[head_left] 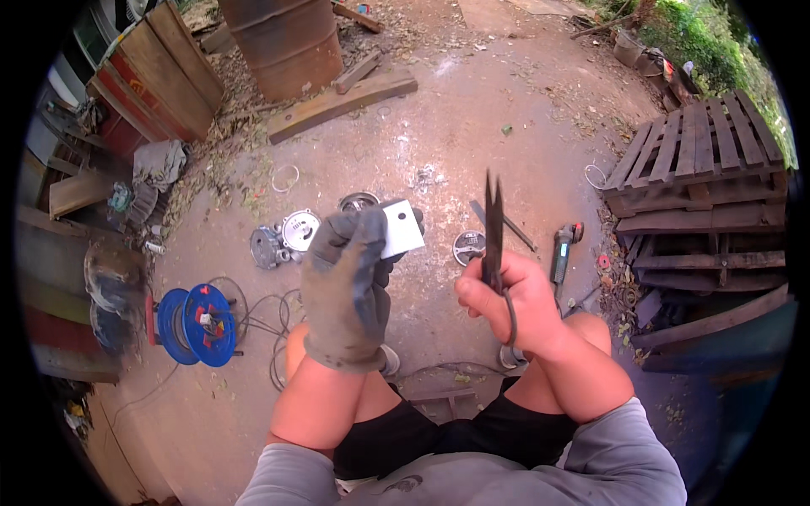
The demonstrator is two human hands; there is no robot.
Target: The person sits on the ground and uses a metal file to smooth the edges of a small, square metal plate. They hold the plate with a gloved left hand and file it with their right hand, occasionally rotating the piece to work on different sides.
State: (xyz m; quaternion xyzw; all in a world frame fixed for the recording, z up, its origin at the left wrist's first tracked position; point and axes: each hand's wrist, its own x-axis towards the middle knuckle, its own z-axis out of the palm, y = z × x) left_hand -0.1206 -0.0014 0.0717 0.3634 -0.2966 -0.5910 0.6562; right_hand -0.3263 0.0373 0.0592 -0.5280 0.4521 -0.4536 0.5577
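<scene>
My left hand [344, 291], in a grey-green work glove, pinches a small white flat piece [402, 239] with a dark round spot near its top. The bare fingers of my right hand [525, 297] wrap round a pair of dark scissors [494, 226], whose blades point up with their tips slightly apart. A gap separates the scissors from the white piece. Beyond my hands, on the floor, lie a round metal cover [300, 229], a grey metal housing [268, 247], another round metal part [359, 201], partly behind the glove, and a metal disc-shaped part [467, 246].
An angle grinder [560, 258] lies to the right, with a thin dark bar [518, 233] nearer the middle. At left stands a blue cable reel [211, 327] with loose cable. Wooden pallets [700, 156] are stacked at right; a rusty drum [287, 51] and a timber beam [342, 108] are at the back.
</scene>
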